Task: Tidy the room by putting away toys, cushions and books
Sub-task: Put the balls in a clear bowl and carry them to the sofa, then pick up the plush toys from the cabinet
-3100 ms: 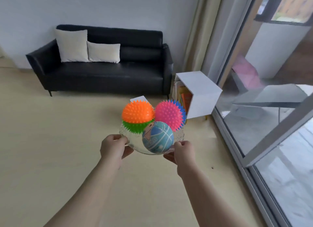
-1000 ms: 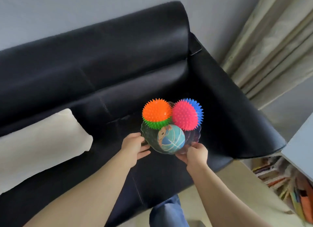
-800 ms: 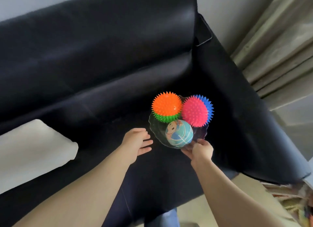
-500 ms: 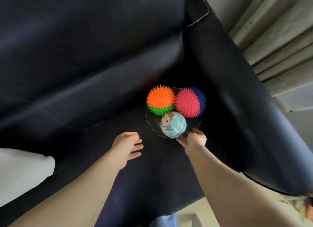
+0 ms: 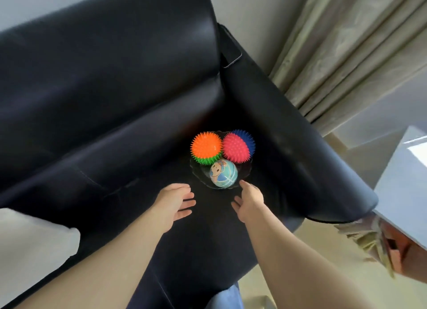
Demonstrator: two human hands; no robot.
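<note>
A clear glass bowl [image 5: 245, 173] rests on the black sofa seat [image 5: 129, 165], in the corner by the right armrest. It holds an orange-and-green spiky ball [image 5: 205, 148], a pink-and-blue spiky ball [image 5: 236, 148] and a pale blue ball with a cartoon figure [image 5: 223, 174]. My left hand [image 5: 173, 202] hovers just in front of the bowl, fingers relaxed, holding nothing. My right hand [image 5: 250, 200] is also free, fingers straight, fingertips close to the bowl's near rim.
A cream cushion [image 5: 32, 244] lies on the sofa at the lower left. The right armrest [image 5: 307, 156] stands beside the bowl. A white cabinet [image 5: 406, 193] with books [image 5: 374, 241] is at the far right, beige curtains [image 5: 346, 50] behind.
The bowl of balls was carried to the sofa and set down in the seat corner. My left hand let go first, then my right; both have drawn back slightly.
</note>
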